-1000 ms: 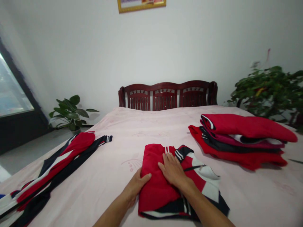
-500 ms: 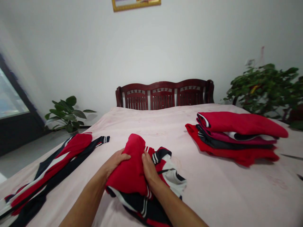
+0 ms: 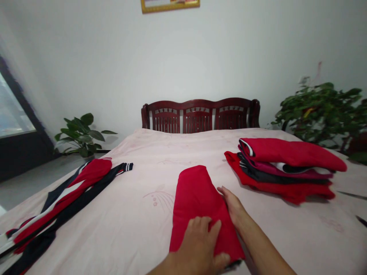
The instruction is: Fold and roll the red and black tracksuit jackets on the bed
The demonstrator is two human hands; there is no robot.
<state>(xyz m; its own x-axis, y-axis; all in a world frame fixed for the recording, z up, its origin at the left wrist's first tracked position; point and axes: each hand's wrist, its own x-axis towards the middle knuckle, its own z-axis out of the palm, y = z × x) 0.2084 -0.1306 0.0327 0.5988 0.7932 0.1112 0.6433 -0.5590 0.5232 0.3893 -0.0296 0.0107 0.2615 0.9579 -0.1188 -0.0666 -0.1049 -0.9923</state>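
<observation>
A folded red track jacket (image 3: 197,198) lies on the bed in front of me, with a bit of dark cloth showing at its lower right corner. My left hand (image 3: 200,240) rests palm down on its near part, fingers a little spread. Along the jacket's right edge is my right hand (image 3: 233,204), its fingers stretched out and touching the side of the cloth. Whether any fingertips reach beneath the fold is hidden.
At the right stands a stack of folded clothes (image 3: 286,168) in red, dark and magenta. A navy, red and white tracksuit piece (image 3: 65,202) lies along the left side of the pink bedsheet (image 3: 134,233). Beyond are a wooden headboard (image 3: 197,116) and potted plants (image 3: 82,133).
The jacket, earlier bunched with navy and white parts showing, is now a neat red bundle farther right. My left hand has moved from its left side onto its top; my right hand moved right.
</observation>
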